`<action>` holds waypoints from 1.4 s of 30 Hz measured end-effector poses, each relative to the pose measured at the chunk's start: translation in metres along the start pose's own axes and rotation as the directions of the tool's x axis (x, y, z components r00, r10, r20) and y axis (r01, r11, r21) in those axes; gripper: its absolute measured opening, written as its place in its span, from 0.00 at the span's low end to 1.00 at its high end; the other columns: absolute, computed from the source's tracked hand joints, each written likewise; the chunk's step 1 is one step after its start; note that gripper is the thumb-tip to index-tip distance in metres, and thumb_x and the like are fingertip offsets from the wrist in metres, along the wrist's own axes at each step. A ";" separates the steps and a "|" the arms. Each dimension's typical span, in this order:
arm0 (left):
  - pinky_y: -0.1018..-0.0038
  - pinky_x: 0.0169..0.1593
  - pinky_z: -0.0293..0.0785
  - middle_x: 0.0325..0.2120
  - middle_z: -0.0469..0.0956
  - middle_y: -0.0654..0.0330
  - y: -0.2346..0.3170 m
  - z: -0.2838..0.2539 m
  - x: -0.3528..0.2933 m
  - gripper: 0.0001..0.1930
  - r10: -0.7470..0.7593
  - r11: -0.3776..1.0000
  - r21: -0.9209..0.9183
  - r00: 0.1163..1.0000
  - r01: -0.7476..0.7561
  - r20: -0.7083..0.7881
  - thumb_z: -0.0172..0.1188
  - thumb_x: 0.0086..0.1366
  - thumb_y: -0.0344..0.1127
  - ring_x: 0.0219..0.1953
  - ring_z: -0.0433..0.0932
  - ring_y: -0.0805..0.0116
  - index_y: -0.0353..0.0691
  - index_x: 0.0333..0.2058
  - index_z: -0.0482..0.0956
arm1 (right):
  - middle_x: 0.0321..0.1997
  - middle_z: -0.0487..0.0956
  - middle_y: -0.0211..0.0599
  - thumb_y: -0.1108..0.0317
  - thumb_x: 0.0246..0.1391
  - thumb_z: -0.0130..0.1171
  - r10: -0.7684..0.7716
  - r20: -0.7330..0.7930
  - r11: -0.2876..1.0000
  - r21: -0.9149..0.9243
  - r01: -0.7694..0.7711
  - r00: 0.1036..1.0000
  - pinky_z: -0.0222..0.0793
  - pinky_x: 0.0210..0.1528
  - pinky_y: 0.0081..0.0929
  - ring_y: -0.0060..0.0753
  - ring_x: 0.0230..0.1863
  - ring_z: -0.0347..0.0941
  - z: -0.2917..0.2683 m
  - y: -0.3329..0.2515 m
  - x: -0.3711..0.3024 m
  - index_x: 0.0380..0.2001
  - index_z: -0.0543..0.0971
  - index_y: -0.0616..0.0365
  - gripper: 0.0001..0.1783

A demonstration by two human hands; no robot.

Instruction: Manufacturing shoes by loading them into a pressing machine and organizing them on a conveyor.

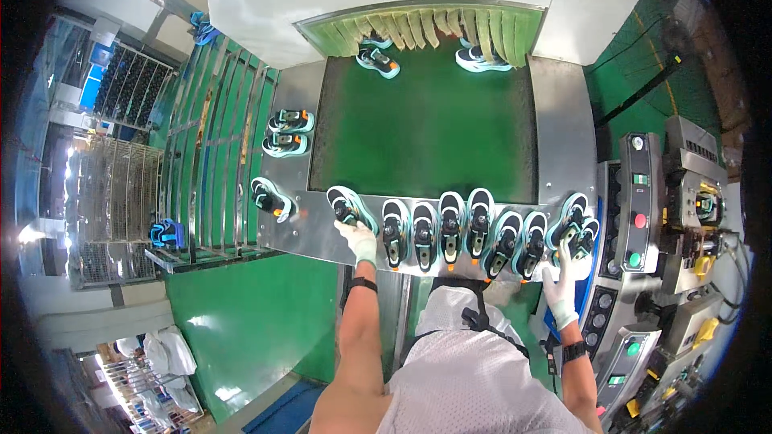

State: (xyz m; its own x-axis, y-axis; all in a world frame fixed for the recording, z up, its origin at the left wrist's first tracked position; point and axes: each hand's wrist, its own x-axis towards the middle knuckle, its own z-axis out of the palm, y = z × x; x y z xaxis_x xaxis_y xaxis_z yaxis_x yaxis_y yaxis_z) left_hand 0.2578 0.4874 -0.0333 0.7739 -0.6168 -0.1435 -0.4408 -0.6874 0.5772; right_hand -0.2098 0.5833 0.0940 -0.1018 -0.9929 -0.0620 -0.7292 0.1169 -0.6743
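My left hand (358,241), in a white glove, grips the near end of a black sneaker (344,202) with a pale blue sole, left of the row. At the row's right end, my gloved right hand (560,288) has its fingers on another sneaker (571,217); its grip is partly hidden. Beside that one, a further sneaker (589,237) stands close against it. Between my hands several similar sneakers (450,229) stand side by side on the metal ledge (314,229), orange tabs toward me.
A green conveyor belt (426,128) runs from under a white machine's fringed curtain (418,28), where sneakers (378,63) sit. More sneakers (285,145) lie on the left ledge. A metal rack (209,153) stands left; control boxes with buttons (639,201) line the right.
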 end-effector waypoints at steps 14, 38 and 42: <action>0.66 0.62 0.63 0.51 0.71 0.45 -0.058 -0.080 0.090 0.25 0.279 0.951 -0.091 0.947 -0.295 -0.161 0.53 0.68 0.40 0.57 0.69 0.57 0.32 0.59 0.64 | 0.66 0.63 0.55 0.71 0.53 0.59 -0.230 0.433 0.916 0.398 0.044 0.872 0.53 0.69 0.37 0.51 0.67 0.59 0.114 -0.201 0.111 0.61 0.61 0.65 0.34; 0.73 0.34 0.74 0.25 0.81 0.58 0.035 -0.153 0.204 0.23 -0.033 0.993 -0.092 0.937 0.069 0.347 0.64 0.60 0.49 0.28 0.77 0.72 0.29 0.36 0.81 | 0.45 0.79 0.48 0.59 0.44 0.69 0.130 0.877 0.779 0.198 -0.595 0.462 0.72 0.50 0.32 0.38 0.45 0.77 0.329 -0.251 0.161 0.55 0.65 0.72 0.40; 0.77 0.24 0.69 0.22 0.78 0.64 0.046 -0.138 0.198 0.19 0.017 0.992 -0.114 0.866 0.046 0.499 0.63 0.62 0.48 0.19 0.72 0.78 0.33 0.34 0.80 | 0.44 0.80 0.47 0.56 0.43 0.69 0.172 0.792 0.795 0.240 -0.557 0.586 0.72 0.49 0.30 0.34 0.45 0.77 0.247 -0.282 0.193 0.49 0.73 0.72 0.35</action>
State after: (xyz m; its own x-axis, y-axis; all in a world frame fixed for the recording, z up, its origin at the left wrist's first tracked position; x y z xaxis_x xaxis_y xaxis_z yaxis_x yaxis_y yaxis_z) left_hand 0.4536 0.3866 0.0759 0.4363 -0.7374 -0.5157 -0.3503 -0.6670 0.6575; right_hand 0.1431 0.3529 0.0900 0.3509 -0.5804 -0.7349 -0.3604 0.6406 -0.6780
